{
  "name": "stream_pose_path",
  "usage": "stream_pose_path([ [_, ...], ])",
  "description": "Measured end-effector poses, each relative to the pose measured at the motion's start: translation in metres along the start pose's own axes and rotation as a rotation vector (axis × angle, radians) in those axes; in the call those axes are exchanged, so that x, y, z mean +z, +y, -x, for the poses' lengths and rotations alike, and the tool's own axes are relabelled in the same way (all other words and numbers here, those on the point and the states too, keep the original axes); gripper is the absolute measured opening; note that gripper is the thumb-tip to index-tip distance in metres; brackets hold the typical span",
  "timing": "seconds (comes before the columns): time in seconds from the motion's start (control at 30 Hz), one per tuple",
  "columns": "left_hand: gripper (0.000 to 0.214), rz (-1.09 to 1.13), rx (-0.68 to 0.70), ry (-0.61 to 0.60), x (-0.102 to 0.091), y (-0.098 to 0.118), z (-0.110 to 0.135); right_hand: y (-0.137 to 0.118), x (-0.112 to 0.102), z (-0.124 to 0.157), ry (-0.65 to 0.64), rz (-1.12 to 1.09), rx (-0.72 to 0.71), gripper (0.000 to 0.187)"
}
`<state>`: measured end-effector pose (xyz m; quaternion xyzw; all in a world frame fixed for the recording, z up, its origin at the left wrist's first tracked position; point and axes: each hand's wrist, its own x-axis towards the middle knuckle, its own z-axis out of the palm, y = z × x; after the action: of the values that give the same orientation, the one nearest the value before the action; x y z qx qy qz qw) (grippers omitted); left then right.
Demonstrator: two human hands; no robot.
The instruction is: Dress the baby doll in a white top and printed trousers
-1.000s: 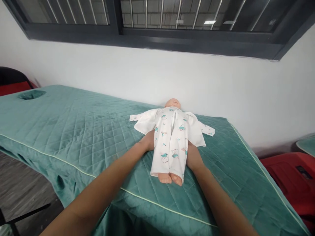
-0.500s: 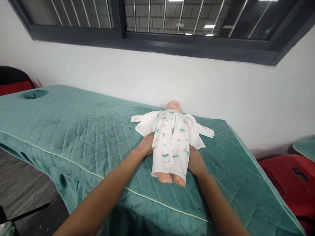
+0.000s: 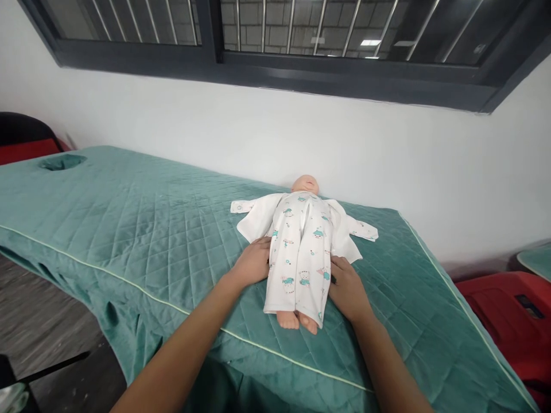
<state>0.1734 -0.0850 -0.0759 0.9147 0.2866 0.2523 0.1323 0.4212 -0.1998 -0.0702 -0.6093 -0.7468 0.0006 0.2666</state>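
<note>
A baby doll (image 3: pixel 305 184) lies on its back on a green quilted bed cover (image 3: pixel 172 229), head toward the wall. White printed baby trousers (image 3: pixel 297 258) cover it from the neck to the ankles, and its bare feet (image 3: pixel 287 320) stick out below. A white long-sleeved baby top (image 3: pixel 263 213) is spread out beneath, sleeves to both sides. My left hand (image 3: pixel 253 261) is at the left edge of the trousers, fingertips partly hidden by the cloth. Against the right edge, my right hand (image 3: pixel 348 287) has its fingers bent and closed on the fabric.
A white wall rises behind the bed, with a dark-framed window (image 3: pixel 275 74) and metal bars above. At the left end the cover has a face hole (image 3: pixel 63 162). Red chairs (image 3: pixel 508 321) stand beyond the right edge, and a black and red chair (image 3: pixel 26 137) at far left.
Both hands have shifted slightly outward and down along the trousers, showing more of their backs and fingers. The doll's feet and the trouser hems have moved a little toward the left.
</note>
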Motion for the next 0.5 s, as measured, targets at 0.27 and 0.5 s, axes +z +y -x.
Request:
stream_pose_path([
  [0.27, 0.034, 0.272, -0.102, 0.175, -0.003, -0.010, 0.001, 0.025, -0.015, -0.012, 0.261, -0.239, 0.269, 0.021],
  [0.5, 0.035, -0.010, -0.648, 0.473, 0.002, -0.037, -0.005, 0.089, -0.020, -0.041, 0.214, 0.076, 0.643, 0.039],
])
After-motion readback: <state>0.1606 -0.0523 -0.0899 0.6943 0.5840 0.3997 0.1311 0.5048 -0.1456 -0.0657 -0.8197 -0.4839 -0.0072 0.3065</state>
